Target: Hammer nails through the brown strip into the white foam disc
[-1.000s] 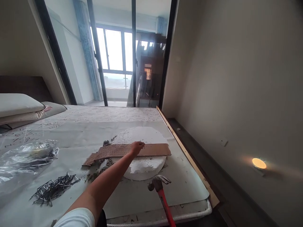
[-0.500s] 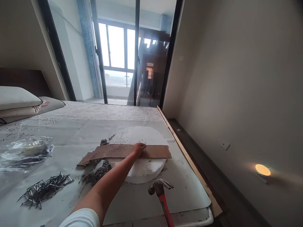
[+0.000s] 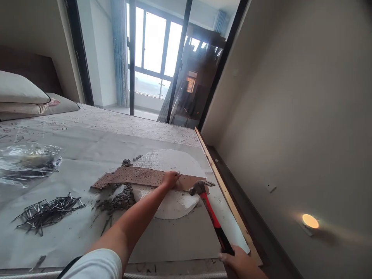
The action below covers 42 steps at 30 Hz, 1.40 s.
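Note:
A brown perforated board [image 3: 136,176] lies across a round white foam disc [image 3: 171,161] on the paper-covered bed. My left hand [image 3: 170,179] rests on the board near its right part, fingers pinched together on something too small to name. At the bottom right my right hand [image 3: 238,262] grips the black end of a red-handled claw hammer [image 3: 209,212]. The hammer's steel head hovers just right of my left hand, over the board's right end.
A pile of loose nails [image 3: 46,211] lies at the left, with a clear plastic bag [image 3: 27,161] behind it. Grey rubble [image 3: 117,201] sits by the board. A wooden strip [image 3: 222,186] runs along the bed's right edge, by the wall. Pillows [image 3: 20,95] lie far left.
My right hand has come into view and the hammer has swung up and forward, its head now beside my left hand. The view has tilted and shifted left.

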{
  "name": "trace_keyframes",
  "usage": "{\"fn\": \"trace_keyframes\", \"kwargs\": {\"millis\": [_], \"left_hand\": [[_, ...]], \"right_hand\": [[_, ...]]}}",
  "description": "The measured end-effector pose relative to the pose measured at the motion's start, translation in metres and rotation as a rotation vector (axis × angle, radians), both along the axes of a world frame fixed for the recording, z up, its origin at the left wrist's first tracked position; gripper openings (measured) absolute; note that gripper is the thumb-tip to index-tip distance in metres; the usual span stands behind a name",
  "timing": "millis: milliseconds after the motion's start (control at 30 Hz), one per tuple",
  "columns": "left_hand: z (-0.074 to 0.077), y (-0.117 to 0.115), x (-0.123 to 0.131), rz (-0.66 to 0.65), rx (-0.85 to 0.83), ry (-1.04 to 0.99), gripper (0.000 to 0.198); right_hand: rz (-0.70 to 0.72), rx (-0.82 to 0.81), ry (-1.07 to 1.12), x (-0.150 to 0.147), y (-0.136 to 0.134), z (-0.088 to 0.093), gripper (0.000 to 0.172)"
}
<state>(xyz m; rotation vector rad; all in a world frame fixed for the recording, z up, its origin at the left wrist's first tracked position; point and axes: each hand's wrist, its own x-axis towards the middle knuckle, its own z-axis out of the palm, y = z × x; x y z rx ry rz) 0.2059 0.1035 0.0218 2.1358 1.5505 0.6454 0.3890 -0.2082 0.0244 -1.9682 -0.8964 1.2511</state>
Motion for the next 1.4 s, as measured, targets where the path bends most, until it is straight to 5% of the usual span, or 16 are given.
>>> {"fn": "trace_keyframes", "kwargs": {"millis": [167, 333, 433, 733, 1033, 1267, 1400], "left_hand": [[-0.002, -0.002, -0.002, 0.003, 0.0, 0.021, 0.033], [-0.004, -0.002, -0.001, -0.021, -0.012, 0.065, 0.036], [-0.003, -0.003, -0.001, -0.024, -0.008, 0.068, 0.036], [-0.004, -0.006, -0.001, 0.009, -0.013, 0.105, 0.037], [-0.008, -0.005, -0.002, -0.025, 0.018, 0.088, 0.033], [-0.003, -0.008, -0.002, -0.039, 0.022, 0.083, 0.035], [-0.003, -0.009, -0.001, -0.032, 0.016, 0.111, 0.034]], "right_hand": [[0.149, -0.121, 0.181, 0.0, 0.054, 0.036, 0.023], [0.129, 0.005, 0.052, -0.011, 0.087, 0.092, 0.023], [0.158, 0.032, 0.032, -0.023, 0.103, 0.11, 0.021], [0.245, -0.124, 0.082, -0.04, 0.116, 0.073, 0.024], [0.103, 0.054, 0.074, -0.034, 0.125, 0.1, 0.024], [0.141, -0.105, 0.056, -0.044, 0.118, 0.082, 0.021], [0.115, -0.025, 0.008, -0.036, 0.122, 0.094, 0.016]]}}
